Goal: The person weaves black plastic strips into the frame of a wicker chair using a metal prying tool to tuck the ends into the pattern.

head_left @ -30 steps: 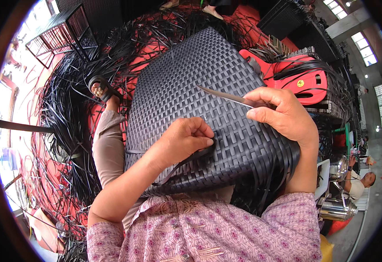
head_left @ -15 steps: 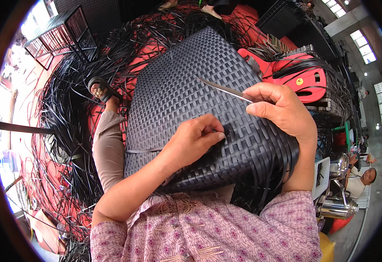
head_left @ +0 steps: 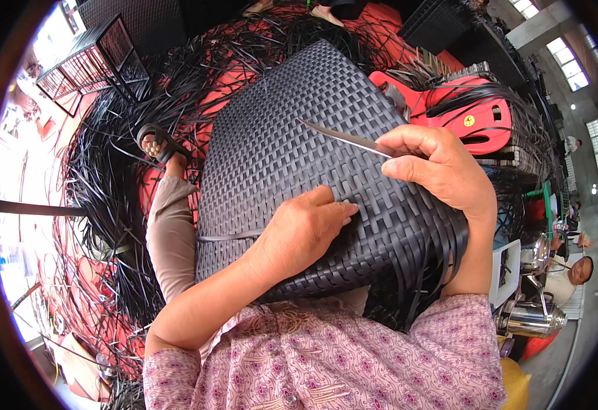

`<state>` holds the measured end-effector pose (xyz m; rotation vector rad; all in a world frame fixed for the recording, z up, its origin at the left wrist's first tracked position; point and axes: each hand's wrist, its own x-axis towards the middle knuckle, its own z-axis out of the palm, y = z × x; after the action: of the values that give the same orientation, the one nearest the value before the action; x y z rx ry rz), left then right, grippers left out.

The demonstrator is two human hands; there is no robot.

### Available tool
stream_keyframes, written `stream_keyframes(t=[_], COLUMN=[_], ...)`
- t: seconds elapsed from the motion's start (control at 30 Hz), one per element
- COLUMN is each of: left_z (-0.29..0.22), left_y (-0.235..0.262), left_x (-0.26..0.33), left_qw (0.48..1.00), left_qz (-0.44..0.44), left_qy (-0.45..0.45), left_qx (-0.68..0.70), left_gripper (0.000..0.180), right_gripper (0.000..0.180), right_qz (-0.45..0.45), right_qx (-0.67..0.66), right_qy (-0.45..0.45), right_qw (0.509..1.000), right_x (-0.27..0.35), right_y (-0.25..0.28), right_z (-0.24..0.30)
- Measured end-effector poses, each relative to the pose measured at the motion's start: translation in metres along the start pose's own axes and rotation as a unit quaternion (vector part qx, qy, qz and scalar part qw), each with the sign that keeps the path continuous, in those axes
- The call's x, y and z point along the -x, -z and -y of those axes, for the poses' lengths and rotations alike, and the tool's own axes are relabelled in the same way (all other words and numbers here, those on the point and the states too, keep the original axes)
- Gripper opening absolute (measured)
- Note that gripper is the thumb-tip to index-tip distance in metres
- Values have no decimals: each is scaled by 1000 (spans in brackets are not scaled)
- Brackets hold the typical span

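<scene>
A large dark panel of woven flat plastic strips (head_left: 272, 130) lies tilted across my lap. My left hand (head_left: 306, 229) rests on its near part with fingers curled down against the weave; what they grip, if anything, is hidden under the hand. Over the right side of the panel, my right hand (head_left: 442, 167) pinches a thin, slightly curved metal blade (head_left: 343, 138) between thumb and fingers. The blade's pointed tip reaches left, just above the weave. Loose strip ends (head_left: 418, 273) hang from the panel's near right edge.
Tangled black strips (head_left: 107, 184) cover the red floor at left. A red plastic chair (head_left: 473, 130) stands at right, beside woven pieces. Metal flasks (head_left: 531, 318) and a white tray (head_left: 504, 273) are at lower right, near another person (head_left: 569, 280). A black frame (head_left: 97, 61) stands far left.
My left hand has turned over and flattened toward the weave, hiding the thumb and the dark bit it pinched. The right hand and blade have shifted slightly left.
</scene>
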<state>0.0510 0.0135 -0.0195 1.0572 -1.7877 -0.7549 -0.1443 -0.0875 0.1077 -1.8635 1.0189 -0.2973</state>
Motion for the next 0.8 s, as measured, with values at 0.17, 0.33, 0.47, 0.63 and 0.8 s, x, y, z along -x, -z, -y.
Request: stream_keyframes(t=[0.17, 0.33, 0.47, 0.63, 0.8], left_z=[1, 15, 19, 23, 14], left_y=[7, 15, 29, 32, 32], left_x=[-17, -12, -1, 0, -2], left_qw=[986, 946, 908, 893, 901], left_qz=[45, 109, 120, 140, 119], left_qy=[124, 219, 265, 246, 267], left_qx=[100, 214, 301, 351, 322], left_gripper=[14, 16, 20, 23, 22], right_gripper=[29, 30, 30, 31, 31], right_qz=[-7, -11, -10, -12, -10], right_qx=[17, 2, -1, -23, -21], right_qy=[11, 7, 14, 17, 14], right_qw=[1000, 1000, 1000, 1000, 1000], right_x=[0, 1, -1, 2, 0], right_y=[2, 1, 1, 0, 1], right_z=[1, -2, -6, -4, -2])
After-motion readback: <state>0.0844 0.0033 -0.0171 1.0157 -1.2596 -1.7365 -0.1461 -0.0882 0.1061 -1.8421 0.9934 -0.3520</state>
